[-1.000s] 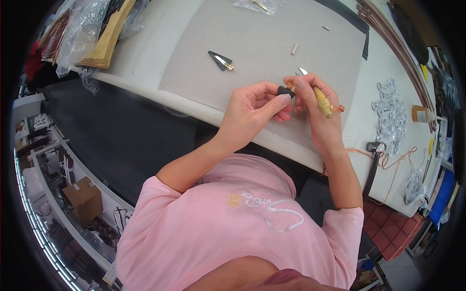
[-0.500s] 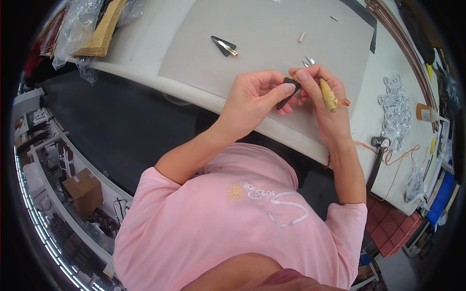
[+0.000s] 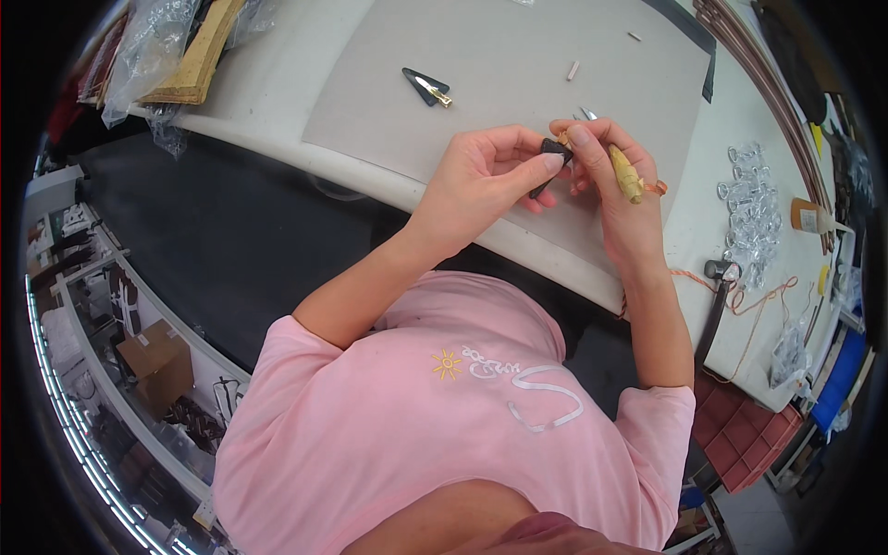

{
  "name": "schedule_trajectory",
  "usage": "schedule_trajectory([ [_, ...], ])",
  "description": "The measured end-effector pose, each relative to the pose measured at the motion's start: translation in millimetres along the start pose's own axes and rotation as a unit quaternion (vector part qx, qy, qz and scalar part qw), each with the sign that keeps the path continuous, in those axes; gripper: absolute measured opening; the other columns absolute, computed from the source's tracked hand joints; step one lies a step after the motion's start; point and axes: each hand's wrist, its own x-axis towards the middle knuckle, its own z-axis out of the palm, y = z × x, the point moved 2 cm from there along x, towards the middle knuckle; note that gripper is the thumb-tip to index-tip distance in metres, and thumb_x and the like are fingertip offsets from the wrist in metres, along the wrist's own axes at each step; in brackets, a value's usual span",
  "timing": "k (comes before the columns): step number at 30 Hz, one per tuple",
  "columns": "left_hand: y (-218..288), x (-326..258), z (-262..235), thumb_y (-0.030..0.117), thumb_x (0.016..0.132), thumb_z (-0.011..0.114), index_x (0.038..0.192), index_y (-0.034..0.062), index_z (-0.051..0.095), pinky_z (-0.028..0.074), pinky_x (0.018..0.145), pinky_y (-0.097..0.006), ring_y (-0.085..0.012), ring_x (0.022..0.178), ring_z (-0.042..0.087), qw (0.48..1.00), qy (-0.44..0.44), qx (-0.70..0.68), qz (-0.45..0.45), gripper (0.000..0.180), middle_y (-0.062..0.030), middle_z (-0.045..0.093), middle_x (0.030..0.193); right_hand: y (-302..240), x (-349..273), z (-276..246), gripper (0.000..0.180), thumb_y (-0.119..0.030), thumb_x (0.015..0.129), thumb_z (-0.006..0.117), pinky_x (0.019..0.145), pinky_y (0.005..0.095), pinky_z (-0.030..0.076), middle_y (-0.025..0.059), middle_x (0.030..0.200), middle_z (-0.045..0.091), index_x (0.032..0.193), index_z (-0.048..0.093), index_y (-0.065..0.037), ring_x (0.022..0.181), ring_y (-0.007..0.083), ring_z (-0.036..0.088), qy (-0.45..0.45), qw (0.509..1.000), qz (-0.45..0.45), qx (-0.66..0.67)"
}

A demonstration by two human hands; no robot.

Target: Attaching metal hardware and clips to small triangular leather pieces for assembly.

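Desk: white top (image 3: 277,83) with a grey mat (image 3: 518,65) laid over its middle; dark floor beyond the near edge.
Left hand: left hand (image 3: 481,180) raised just over the mat's near edge, grip clenched by thumb and fingertips on a small black piece (image 3: 553,153).
Black piece: pinched between both hands above the mat; long axis slanted, upper end toward the right hand, lower end toward the near edge of the desk; fine shape too small to tell.
Right hand: right hand (image 3: 615,190) touching the left at the fingertips, grip closed around a wooden-handled tool (image 3: 627,174) while thumb and forefinger also meet the black piece.
Tool: handle lies along the back of the right fingers, long axis slanted from far-left to near-right; metal tip (image 3: 586,114) sticks out on the far side, pointing away from the body.
Spare clip: black triangular clip with a metal tongue (image 3: 426,87) flat on the mat, well apart from the hands, narrow end to the right.
Small bits: two pale short pieces (image 3: 573,69) farther up the mat.
Right side: heap of clear glassy parts (image 3: 754,208), a hammer (image 3: 717,301) and an orange cord (image 3: 758,296) near the desk edge.
Far left: plastic bags (image 3: 153,46) over a wooden board (image 3: 199,55).
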Motion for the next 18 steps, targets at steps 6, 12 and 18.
schedule_trajectory([
  [6,-2.4,-1.1,-6.6,0.014,0.096,0.069,0.119,-0.0017,0.066,0.057,0.07,-0.025,-0.0138,0.079,0.069,1.0,-0.011,-0.006,-0.004,0.028,-0.007,0.07,0.097,-2.1,1.0,-3.0,0.026,-0.026,0.1,0.063,0.063,0.021,0.044,-0.0022,0.081,0.064,0.109,0.074,-0.004,0.073,0.0041,0.054,-0.027,0.999,-0.016,-0.009],
  [12,-1.5,-1.7,-6.3,0.012,0.095,0.07,0.116,-0.0016,0.065,0.056,0.07,-0.025,-0.0137,0.079,0.069,1.0,0.002,-0.002,-0.002,0.026,-0.0074,0.07,0.097,-5.5,-0.8,-2.0,0.025,-0.025,0.1,0.063,0.063,0.0207,0.044,-0.0026,0.081,0.064,0.11,0.074,-0.005,0.074,0.0039,0.054,-0.011,0.999,-0.013,-0.035],
  [18,-0.2,-2.4,-5.0,0.012,0.094,0.071,0.114,-0.0013,0.066,0.055,0.07,-0.025,-0.013,0.08,0.069,1.0,0.006,0.001,-0.004,0.024,-0.0074,0.071,0.097,-3.7,-0.1,-4.4,0.024,-0.024,0.101,0.062,0.062,0.0209,0.043,-0.0032,0.081,0.063,0.11,0.074,-0.005,0.073,0.0038,0.053,-0.03,0.999,-0.029,-0.029],
])
